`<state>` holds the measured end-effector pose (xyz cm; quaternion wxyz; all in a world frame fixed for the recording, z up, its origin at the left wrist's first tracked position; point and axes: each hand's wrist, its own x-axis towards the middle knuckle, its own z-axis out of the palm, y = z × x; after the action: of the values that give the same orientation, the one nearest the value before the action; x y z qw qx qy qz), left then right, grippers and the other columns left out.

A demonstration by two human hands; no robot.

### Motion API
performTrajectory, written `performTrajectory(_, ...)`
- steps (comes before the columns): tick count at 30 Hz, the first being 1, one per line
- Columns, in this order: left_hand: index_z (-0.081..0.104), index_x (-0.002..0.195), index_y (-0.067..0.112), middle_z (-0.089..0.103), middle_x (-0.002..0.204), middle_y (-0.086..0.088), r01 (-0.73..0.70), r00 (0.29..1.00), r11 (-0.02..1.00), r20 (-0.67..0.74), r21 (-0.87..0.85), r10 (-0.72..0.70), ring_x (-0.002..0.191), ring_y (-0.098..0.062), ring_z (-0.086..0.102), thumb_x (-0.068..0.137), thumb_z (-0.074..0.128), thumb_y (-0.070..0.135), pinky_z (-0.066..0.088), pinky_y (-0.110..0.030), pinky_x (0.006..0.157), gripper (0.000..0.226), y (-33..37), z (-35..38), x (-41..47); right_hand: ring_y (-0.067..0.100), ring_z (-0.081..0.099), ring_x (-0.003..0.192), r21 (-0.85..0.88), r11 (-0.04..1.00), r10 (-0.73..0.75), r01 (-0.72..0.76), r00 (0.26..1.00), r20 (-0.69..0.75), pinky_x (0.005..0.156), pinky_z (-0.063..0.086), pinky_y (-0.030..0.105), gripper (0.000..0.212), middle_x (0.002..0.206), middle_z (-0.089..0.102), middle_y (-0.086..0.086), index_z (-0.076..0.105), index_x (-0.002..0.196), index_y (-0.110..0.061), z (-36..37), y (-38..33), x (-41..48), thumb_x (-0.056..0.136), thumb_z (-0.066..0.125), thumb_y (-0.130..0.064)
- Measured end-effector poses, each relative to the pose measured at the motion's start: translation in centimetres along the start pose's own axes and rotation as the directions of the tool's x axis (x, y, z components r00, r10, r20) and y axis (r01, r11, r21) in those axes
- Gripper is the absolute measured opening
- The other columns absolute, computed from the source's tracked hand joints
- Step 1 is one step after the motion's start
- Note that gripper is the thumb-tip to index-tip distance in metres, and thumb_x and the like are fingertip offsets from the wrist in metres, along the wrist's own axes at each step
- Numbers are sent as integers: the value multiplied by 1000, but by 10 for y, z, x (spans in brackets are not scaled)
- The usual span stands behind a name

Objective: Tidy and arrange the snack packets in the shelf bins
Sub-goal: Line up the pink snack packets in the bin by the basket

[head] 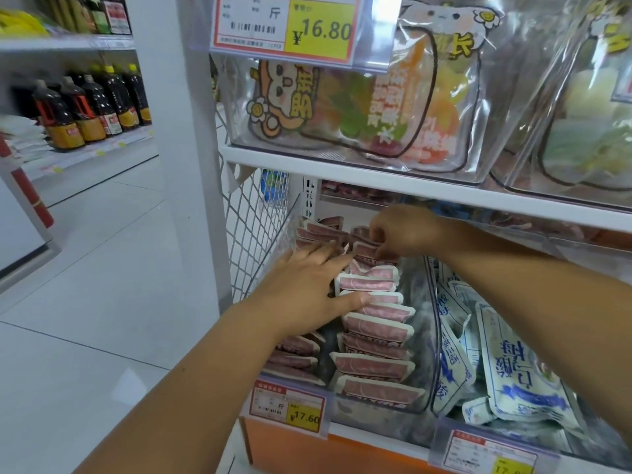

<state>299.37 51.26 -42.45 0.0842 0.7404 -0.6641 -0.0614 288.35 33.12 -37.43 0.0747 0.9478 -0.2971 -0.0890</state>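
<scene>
My left hand [307, 285] lies flat, fingers straight, on the red-and-white snack packets [372, 336], which stand in a row in the clear bin [423, 316] at the shelf's left end. Farther in, my right hand [403, 230] pinches the rearmost packet [371, 251]. Blue-and-white packets [513, 381] fill the bin to the right.

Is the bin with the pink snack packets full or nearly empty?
Mostly full: pink packets stand on edge in rows from the front of the bin to the back, where the right hand pinches one.
</scene>
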Motion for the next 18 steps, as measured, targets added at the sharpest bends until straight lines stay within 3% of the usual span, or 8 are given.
performTrajectory(2,7,152,40,5,162,8,49,995,999,85,4,-49,148,-14,3,86,19,76,3,-43,120,76,-3,0,-2,17,59,84,-39,999,11,-12,1000,-26,70,44,29,19,88,63,-4,65,88,-23,2,4,-2,81,73,-38)
performTrajectory(6,4,152,38,5,162,6,88,992,996,91,6,-88,148,-14,0,90,16,73,-2,-43,119,73,3,3,0,19,60,87,-161,987,10,-12,1000,-9,78,50,34,29,91,65,-2,65,94,-19,1,0,-1,83,69,-46)
performTrajectory(9,8,153,34,5,162,5,92,992,995,89,-39,-88,148,-15,0,86,18,77,0,-43,120,81,0,2,1,16,57,90,49,998,25,-26,1000,16,72,40,27,34,108,65,-1,64,114,-21,-8,0,-8,87,66,-40)
performTrajectory(11,12,154,27,5,162,2,74,996,996,52,-57,-71,148,-17,2,82,22,79,6,-43,120,90,-2,0,-1,12,57,90,207,978,6,6,998,-58,71,38,23,31,115,65,-2,63,121,-22,-13,-1,-13,92,61,-33)
performTrajectory(14,11,155,20,2,162,-2,82,995,995,65,-51,-79,148,-20,0,90,30,69,4,-38,121,83,4,-5,-11,10,60,95,302,952,-22,60,991,-129,75,39,16,28,122,65,-3,65,122,-20,-16,-11,-14,97,53,-26)
performTrajectory(18,13,154,19,4,162,-3,81,995,996,61,-35,-79,148,-19,2,97,32,58,4,-35,120,71,7,-7,-29,19,62,108,385,922,15,38,991,-133,84,40,20,30,123,66,4,65,123,-15,-7,-31,11,95,57,-19)
